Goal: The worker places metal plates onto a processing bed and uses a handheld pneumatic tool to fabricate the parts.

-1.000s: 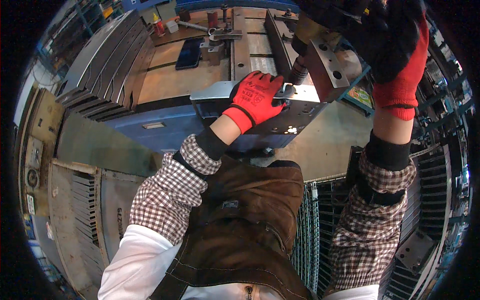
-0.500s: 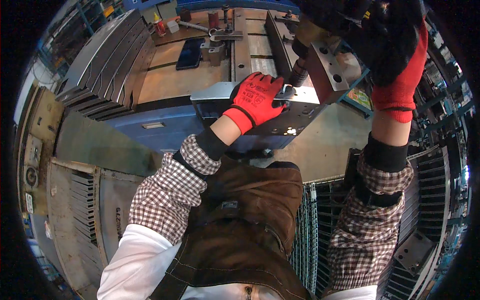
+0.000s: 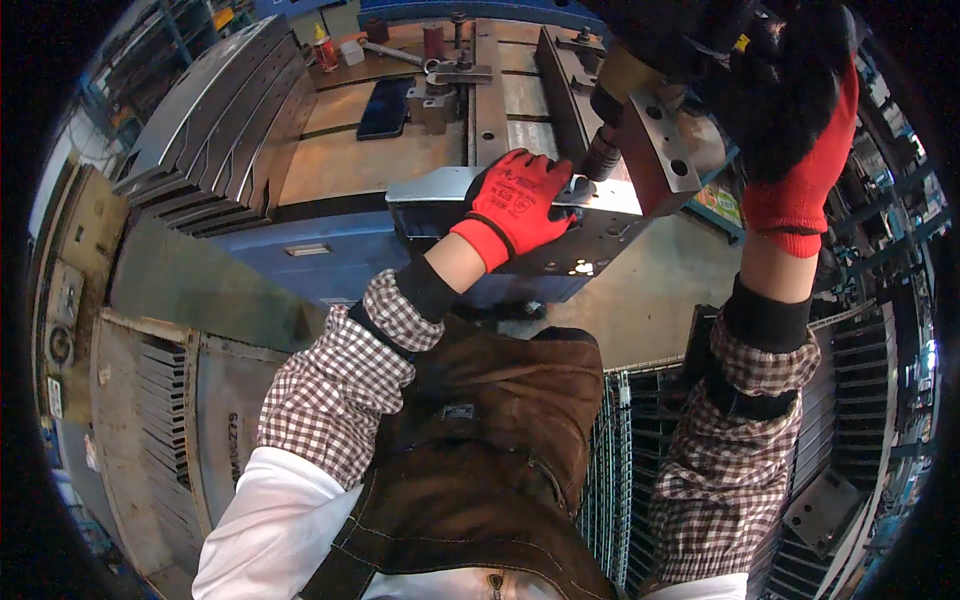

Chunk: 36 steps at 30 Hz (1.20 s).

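My left hand, in a red glove with dark fingertips, is closed over a bent sheet-metal part at the table's front edge. Its thumb curls over the near face, which has small holes. Just beyond the fingertips, a dark ribbed tool holder comes down beside the part; its tip is hidden. To the right of it stands a steel block with round holes. My right hand, in a similar glove, is raised at the upper right against the dark machine head. Its fingers merge with the dark background.
Several bent metal plates stand stacked on the left of the slotted table. Behind my left hand lie a phone, a bolted clamp, a hammer and a small bottle. Wire racks flank my right side.
The view has shifted slightly. My right forearm has moved a little down and left in the picture. My left hand stays on the sheet-metal part.
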Motion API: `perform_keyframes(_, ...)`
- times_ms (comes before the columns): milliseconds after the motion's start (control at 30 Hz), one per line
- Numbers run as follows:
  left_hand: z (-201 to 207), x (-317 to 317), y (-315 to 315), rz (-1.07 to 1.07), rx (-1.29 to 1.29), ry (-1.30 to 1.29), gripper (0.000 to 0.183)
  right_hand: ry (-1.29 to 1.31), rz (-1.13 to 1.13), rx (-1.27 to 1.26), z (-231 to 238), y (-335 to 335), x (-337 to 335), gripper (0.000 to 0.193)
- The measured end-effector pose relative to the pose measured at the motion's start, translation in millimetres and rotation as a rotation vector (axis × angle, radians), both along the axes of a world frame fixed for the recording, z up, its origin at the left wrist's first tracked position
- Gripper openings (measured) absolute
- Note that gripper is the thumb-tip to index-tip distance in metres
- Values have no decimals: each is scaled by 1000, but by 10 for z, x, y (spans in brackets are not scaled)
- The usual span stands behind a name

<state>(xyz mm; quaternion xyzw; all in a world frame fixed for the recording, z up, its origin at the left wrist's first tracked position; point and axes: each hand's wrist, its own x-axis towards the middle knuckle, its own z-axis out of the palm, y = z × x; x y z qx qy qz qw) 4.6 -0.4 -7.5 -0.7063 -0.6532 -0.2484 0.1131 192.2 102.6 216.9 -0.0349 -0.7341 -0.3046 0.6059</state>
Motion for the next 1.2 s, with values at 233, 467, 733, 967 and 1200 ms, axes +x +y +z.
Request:
perform_keyframes(233, -16, 8, 2, -5, 39, 10, 66, 36, -90, -72, -35, -77, -37, 63)
perform_keyframes(467, 4, 11, -20, 16, -20, 24, 68, -128, 38, -186, -21, 68, 206, 45)
perform_keyframes(733, 118, 124, 30, -11, -27, 23, 70, 472, 536, -1563, -2094, 1061, 698, 54)
perform_keyframes(967, 45, 52, -30, 22, -53, 35, 69, 103, 318, -1705, -2738, 422, 169, 46)
perform_keyframes(1200, -4, 4, -29, -1, 38, 25, 67, 357, 211, -1638, -2927, 329, 52, 61)
